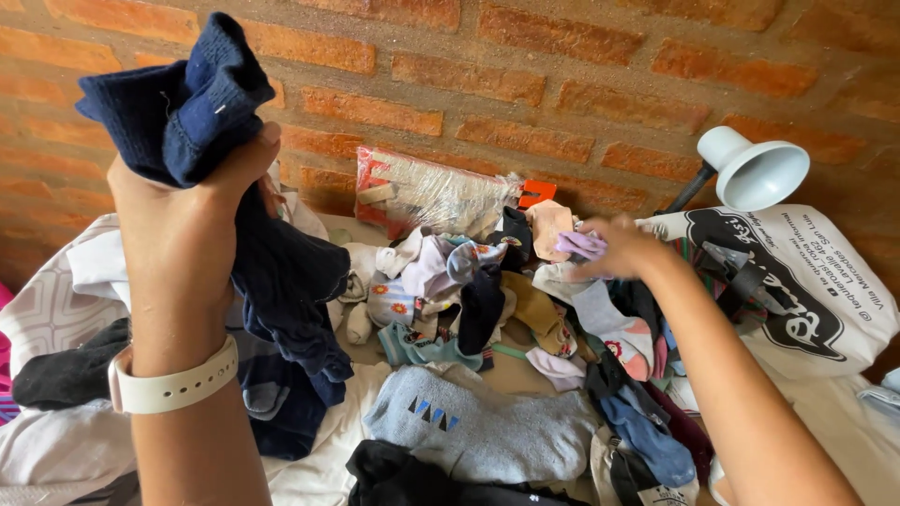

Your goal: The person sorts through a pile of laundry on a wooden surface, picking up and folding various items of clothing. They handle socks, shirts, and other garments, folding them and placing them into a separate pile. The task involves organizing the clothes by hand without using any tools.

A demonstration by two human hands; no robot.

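In the head view, the left hand is raised at the near left, its grip clenched around a bunch of dark navy socks; more navy fabric hangs down from the fist towards the bed. A pale watch strap is worn on that wrist. The right hand is stretched out to the far side of a heap of mixed socks, and a small lilac sock is pinched between its fingertips, just above the heap. The hand is blurred, so the exact hold of the fingers cannot be made out.

The heap is spread over a pale bed sheet. A large grey sock lies at the near edge, with blue, cream, floral and black socks crowded behind it. A clear plastic-wrapped packet leans against the brick wall at the far side. To the right, a white printed cloth bag lies beside a white lamp shade.

For the sorting to be done well, it is judged that the lilac sock should be lifted clear before it is drawn away, so that neighbouring socks are not dragged along. The navy bundle is best kept high and firmly held, since its hanging ends could snag in the heap.
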